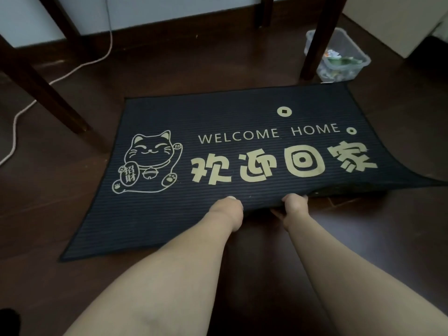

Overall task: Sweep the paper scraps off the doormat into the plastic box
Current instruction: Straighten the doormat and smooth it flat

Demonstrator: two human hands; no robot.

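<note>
Both hands pinch the near edge of the dark "WELCOME HOME" doormat (242,112), thumbs on top and fingers tucked underneath: the left hand (226,209) near the middle of the edge, the right hand (294,206) just beside it. The near right part of the mat is lifted off the wooden floor (72,190). No paper scraps show on the mat, while coloured scraps (335,59) lie in the clear plastic box (358,65) beyond its far right corner, partly behind a furniture leg (320,37), so the sweeping looks essentially finished, with perhaps only laying the mat flat left.
</note>
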